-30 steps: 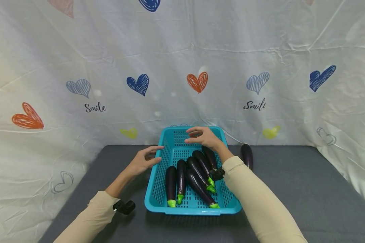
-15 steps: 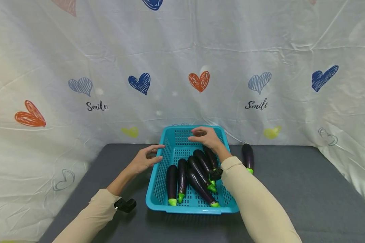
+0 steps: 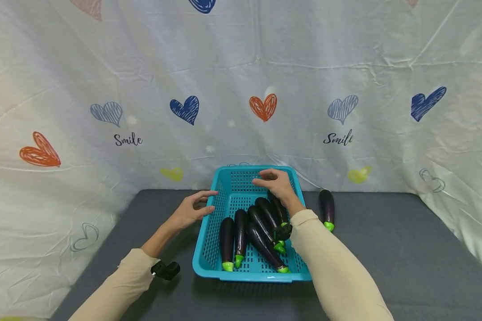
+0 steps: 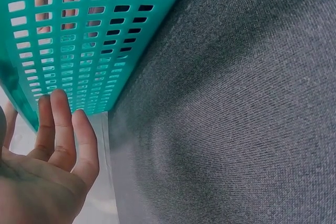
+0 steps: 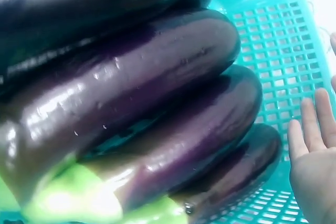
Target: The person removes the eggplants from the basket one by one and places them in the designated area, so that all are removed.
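A turquoise plastic basket (image 3: pixel 255 277) with perforated walls stands on the table. Several glossy dark purple eggplants (image 3: pixel 226 240) with bright green caps lie in it, side by side, stems toward the near end. My left hand (image 3: pixel 188 211) is at the basket's left rim; in the left wrist view its fingers (image 4: pixel 62 124) are nearly straight beside the outer wall, and contact is hard to tell. Over the basket's far right part hovers my right hand (image 3: pixel 279 185), fingers loose and holding nothing. In the right wrist view, eggplants (image 5: pixel 142 77) fill the foreground, apart from that hand (image 5: pixel 317 166).
One more eggplant (image 3: pixel 327 209) lies on the grey tabletop (image 3: pixel 385 249), right of the basket. A white curtain (image 3: pixel 221 76) printed with hearts hangs behind the table. Black wrist cameras (image 3: pixel 165 270) sit at both cuffs.
My right hand has shifted slightly right above the basket, uncovering more of the eggplant on the table. My left hand stays at the left rim. The eggplants in the basket look unmoved.
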`<action>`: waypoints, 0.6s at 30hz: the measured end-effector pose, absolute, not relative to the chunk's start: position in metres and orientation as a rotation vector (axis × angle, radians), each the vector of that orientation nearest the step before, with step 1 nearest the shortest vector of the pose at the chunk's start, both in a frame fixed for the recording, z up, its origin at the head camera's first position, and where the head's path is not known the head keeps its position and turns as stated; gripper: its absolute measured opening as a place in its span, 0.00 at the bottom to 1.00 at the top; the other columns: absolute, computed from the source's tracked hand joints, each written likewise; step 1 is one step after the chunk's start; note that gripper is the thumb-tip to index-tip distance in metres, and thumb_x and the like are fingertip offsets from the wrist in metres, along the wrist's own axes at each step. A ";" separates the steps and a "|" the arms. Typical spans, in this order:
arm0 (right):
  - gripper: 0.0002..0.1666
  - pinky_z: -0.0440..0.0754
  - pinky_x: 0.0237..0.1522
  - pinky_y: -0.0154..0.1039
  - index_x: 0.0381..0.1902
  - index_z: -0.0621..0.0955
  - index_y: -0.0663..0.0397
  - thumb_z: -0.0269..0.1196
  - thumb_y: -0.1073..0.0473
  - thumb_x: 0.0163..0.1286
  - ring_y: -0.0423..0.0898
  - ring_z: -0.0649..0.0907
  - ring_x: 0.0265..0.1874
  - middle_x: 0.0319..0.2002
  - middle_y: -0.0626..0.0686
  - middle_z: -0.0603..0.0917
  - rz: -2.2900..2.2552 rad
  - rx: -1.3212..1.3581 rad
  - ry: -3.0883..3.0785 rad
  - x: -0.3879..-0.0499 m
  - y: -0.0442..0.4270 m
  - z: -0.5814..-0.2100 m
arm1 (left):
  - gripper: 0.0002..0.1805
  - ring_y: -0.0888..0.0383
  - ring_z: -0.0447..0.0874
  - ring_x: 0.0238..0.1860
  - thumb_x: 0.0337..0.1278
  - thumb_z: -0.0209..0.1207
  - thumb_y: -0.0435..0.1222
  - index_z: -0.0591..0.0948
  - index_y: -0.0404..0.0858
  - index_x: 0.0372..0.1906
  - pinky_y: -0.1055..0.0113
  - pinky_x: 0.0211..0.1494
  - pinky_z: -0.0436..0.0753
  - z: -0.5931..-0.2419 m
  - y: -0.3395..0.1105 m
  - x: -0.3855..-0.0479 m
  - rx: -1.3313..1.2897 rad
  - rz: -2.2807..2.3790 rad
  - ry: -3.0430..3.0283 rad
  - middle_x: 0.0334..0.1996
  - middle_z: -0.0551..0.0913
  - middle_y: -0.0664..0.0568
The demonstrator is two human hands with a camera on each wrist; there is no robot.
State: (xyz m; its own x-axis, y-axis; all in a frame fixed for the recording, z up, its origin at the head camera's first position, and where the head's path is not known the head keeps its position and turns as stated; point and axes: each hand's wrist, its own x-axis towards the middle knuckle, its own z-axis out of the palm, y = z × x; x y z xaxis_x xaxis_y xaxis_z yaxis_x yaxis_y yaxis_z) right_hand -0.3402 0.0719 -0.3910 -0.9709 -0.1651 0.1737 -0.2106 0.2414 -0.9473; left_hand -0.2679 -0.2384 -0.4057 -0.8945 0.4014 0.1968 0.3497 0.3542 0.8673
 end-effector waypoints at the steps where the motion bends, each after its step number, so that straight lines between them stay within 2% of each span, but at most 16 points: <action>1: 0.29 0.74 0.61 0.54 0.61 0.79 0.67 0.72 0.57 0.68 0.59 0.75 0.62 0.60 0.64 0.79 1.875 0.348 -2.441 -0.339 0.072 -0.392 | 0.27 0.34 0.74 0.63 0.73 0.61 0.37 0.72 0.39 0.73 0.43 0.51 0.82 -0.406 -0.238 -0.268 0.707 1.611 2.541 0.70 0.66 0.32; 11: 0.25 0.75 0.58 0.55 0.57 0.81 0.71 0.73 0.62 0.67 0.60 0.76 0.58 0.57 0.66 0.79 1.882 0.275 -2.336 -0.336 0.069 -0.399 | 0.28 0.36 0.76 0.61 0.74 0.61 0.38 0.71 0.38 0.73 0.44 0.50 0.83 -0.406 -0.238 -0.268 0.703 1.605 2.545 0.65 0.70 0.32; 18: 0.26 0.75 0.58 0.54 0.57 0.81 0.70 0.74 0.61 0.65 0.59 0.76 0.59 0.58 0.65 0.79 1.893 0.197 -2.334 -0.334 0.066 -0.399 | 0.27 0.36 0.73 0.63 0.74 0.61 0.38 0.72 0.40 0.73 0.43 0.52 0.82 -0.407 -0.238 -0.269 0.673 1.595 2.557 0.68 0.69 0.34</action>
